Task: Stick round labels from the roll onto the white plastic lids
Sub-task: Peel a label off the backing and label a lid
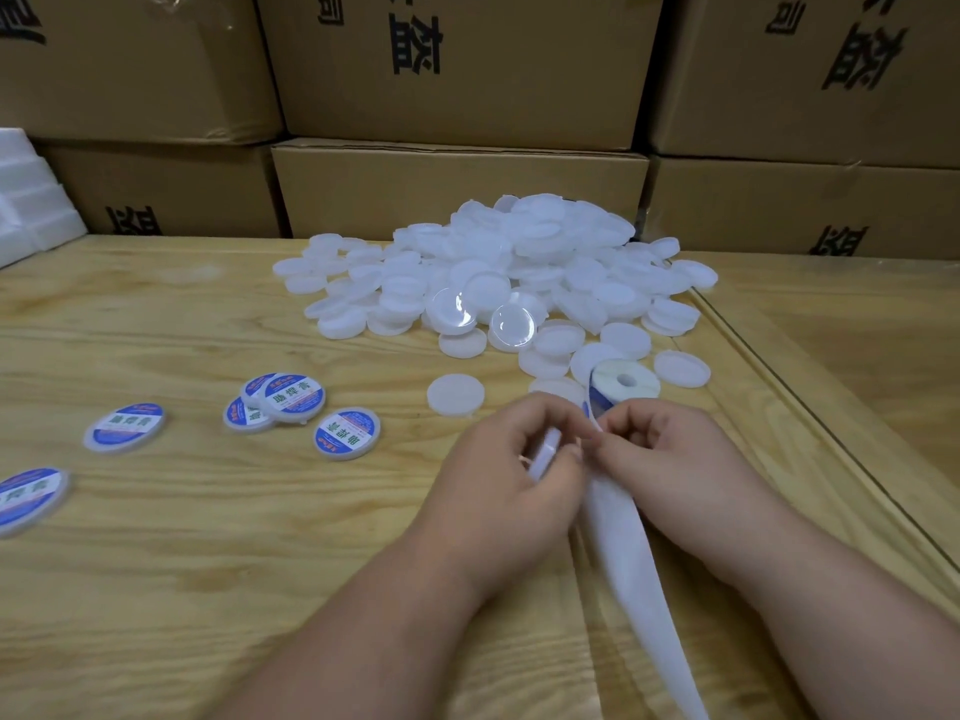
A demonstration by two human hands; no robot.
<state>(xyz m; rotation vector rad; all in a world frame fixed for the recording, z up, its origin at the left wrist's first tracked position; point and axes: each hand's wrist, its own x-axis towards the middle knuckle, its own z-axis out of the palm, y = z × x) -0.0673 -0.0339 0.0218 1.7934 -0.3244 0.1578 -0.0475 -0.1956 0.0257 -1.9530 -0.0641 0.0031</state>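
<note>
Hands meet near the middle of a wooden tabletop (156, 589), both with fingers curled. The left hand (511, 459) grips a white plastic lid (545, 454) on edge between thumb and fingers. The right hand (662, 449) pinches the white backing strip (623, 553) just beside that lid, its fingertips touching the left hand's. The strip runs up to a roll of labels (626, 381) lying just beyond the hands, and its loose tail trails back between the forearms to the near edge. Behind the roll sits a big heap of plain white lids (519, 272), and one single lid (455, 394) lies flat to the left of the roll. Farther left, well apart from the heap, finished lids with blue and white round labels (347, 433) lie scattered, two of them overlapping. Brown cardboard boxes (457, 65) with black printed characters are stacked along the far side, and white foam blocks (26, 200) stand at the far left.
</note>
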